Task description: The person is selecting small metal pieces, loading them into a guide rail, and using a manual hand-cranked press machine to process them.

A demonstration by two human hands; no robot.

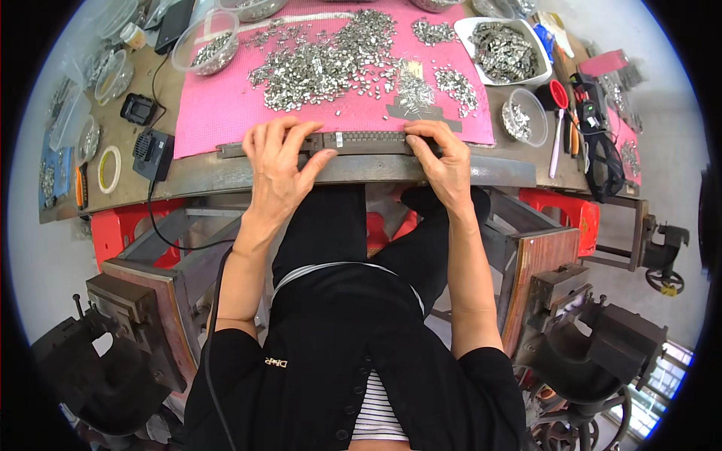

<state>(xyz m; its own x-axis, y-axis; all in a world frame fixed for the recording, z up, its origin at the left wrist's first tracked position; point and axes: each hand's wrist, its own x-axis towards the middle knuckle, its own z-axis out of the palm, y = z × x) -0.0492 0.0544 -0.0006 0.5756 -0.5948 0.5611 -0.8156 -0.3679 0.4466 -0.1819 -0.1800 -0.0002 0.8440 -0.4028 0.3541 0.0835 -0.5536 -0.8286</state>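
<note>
A long dark metal bar fixture lies along the front edge of the bench, with a row of small slots in its top. One small silver metal piece sits in the row near its left end. My left hand grips the bar's left part, fingers over the far side and thumb on the near side. Farther right, my right hand holds the bar between thumb and fingers; its fingertips hide that end of the slots. Behind the bar is a large heap of small silver metal pieces.
A pink mat covers the bench. Clear tubs of parts and a white tray of metal pieces stand behind. Thin pins lie behind my right hand. Black chargers with a cord are at left; vises flank me.
</note>
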